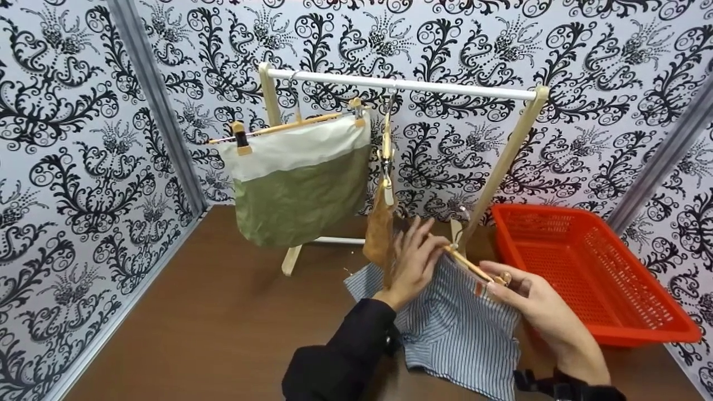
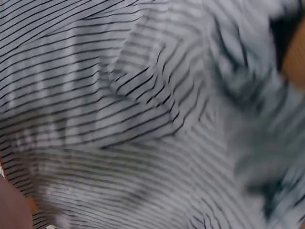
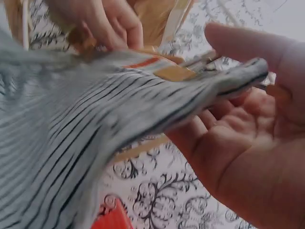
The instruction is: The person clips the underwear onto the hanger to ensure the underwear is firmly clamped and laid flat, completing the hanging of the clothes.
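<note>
A blue-and-white striped garment [image 1: 457, 334], possibly shorts, hangs by its top edge from a wooden clip hanger [image 1: 468, 263] low over the table; its stripes fill the left wrist view. At the hanger's right end, my right hand [image 1: 537, 303] pinches a clip between thumb and fingers. My left hand [image 1: 415, 262] is at the other end; in the right wrist view its fingers [image 3: 114, 28] curl at the hanger and the cloth's edge. The clip under those fingers is hidden. An orange-tan clip pad [image 3: 175, 73] bites the cloth near my right hand.
Behind my hands stands a rack with a white rail [image 1: 418, 84]. From it hang a green-and-white cloth piece [image 1: 301, 189] on a clip hanger and a brown garment [image 1: 379, 228], seen edge-on beside my left hand. On the right sits a red plastic basket [image 1: 640, 334].
</note>
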Demonstrator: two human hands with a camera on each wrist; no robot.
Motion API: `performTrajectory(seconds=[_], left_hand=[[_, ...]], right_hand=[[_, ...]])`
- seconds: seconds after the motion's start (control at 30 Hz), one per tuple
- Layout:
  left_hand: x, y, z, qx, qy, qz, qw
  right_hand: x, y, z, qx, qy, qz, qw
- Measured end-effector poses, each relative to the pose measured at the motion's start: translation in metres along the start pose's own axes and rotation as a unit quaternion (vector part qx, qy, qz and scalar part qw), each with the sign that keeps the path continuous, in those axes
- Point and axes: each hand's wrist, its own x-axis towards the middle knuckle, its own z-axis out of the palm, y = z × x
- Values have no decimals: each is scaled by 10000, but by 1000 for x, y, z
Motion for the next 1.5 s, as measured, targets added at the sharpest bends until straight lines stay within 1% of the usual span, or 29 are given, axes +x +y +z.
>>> performTrajectory(seconds=[0.03, 0.1, 0.23, 0.3, 0.33, 0.37, 0.4, 0.43, 0.5, 0.53, 0.57, 0.6, 0.63, 0.67, 0.73, 0.83, 0.87, 0.93, 1.03, 1.07, 1.1, 1.13, 1.17, 1.23, 1.27, 1.37, 1.47, 1.5], left_hand=[[2, 2, 1, -155, 45, -48, 9999], [6, 7, 1, -463, 86, -160, 9988], [12, 16, 1, -931, -80, -433, 9947], [14, 21, 1, -1215, -183, -702, 9899], [14, 24, 1, -1419, -229, -908, 9854], [15, 27, 1, -1648, -258, -1181, 9789], [15, 31, 1, -1942, -264, -1495, 9692], [16, 35, 1, -2225, -228, -1816, 9576], [16, 44, 0, -2815, -95, -2385, 9294], [17, 48, 0, -3103, -1, -2584, 9148], [17, 51, 0, -3325, 85, -2718, 9030], [18, 54, -1, -3530, 158, -2766, 8937], [18, 56, -1, -3697, 206, -2765, 8868], [19, 58, -1, -3828, 226, -2745, 8818], [20, 59, -3, -4050, 216, -2644, 8750], [22, 60, -5, -4255, 118, -2501, 8696], [23, 61, -6, -4301, 110, -2435, 8693], [27, 61, -7, -4439, 97, -2355, 8645], [31, 63, -8, -4517, 165, -2391, 8594], [33, 63, -9, -4454, 181, -2405, 8622], [34, 63, -10, -4434, 193, -2431, 8625], [35, 63, -10, -4375, 212, -2447, 8650], [36, 64, -10, -4310, 227, -2447, 8682], [38, 65, -10, -4256, 195, -2443, 8711], [39, 65, -10, -4216, 175, -2411, 8740], [44, 66, -11, -4250, 23, -2431, 8719], [51, 69, -15, -4351, -130, -2378, 8683], [54, 70, -16, -4445, -141, -2356, 8641]], right_hand=[[-1, -3, 2, 130, 86, -18, 9999], [-1, -7, 7, 175, 352, -92, 9992], [-2, -15, 15, 129, 860, -256, 9959], [-3, -17, 17, 83, 1001, -289, 9945], [-3, -18, 18, 67, 1055, -297, 9939], [-4, -18, 19, 31, 1113, -297, 9933], [-4, -19, 20, -29, 1163, -299, 9928], [-4, -19, 22, -87, 1205, -311, 9922], [-5, -20, 25, -172, 1303, -339, 9907], [-4, -21, 27, -211, 1358, -367, 9898], [-3, -22, 30, -221, 1418, -411, 9888], [-3, -23, 33, -223, 1460, -468, 9879], [-2, -24, 36, -229, 1518, -516, 9868], [-1, -25, 39, -227, 1569, -547, 9858], [-1, -27, 44, -171, 1663, -576, 9842], [-2, -30, 49, 129, 1710, -528, 9838], [-3, -31, 50, 271, 1687, -547, 9838], [-4, -32, 53, 620, 1550, -631, 9839], [-7, -32, 58, 1120, 1308, -789, 9819], [-8, -33, 61, 1256, 1241, -818, 9809], [-8, -33, 63, 1390, 1183, -821, 9798], [-9, -34, 65, 1505, 1158, -817, 9784], [-10, -35, 68, 1612, 1145, -814, 9769], [-11, -38, 73, 1774, 1149, -819, 9740], [-12, -39, 75, 1857, 1171, -832, 9720], [-14, -45, 79, 2019, 1281, -853, 9672], [-16, -52, 77, 2009, 1436, -884, 9650], [-16, -54, 76, 1979, 1479, -883, 9650]])
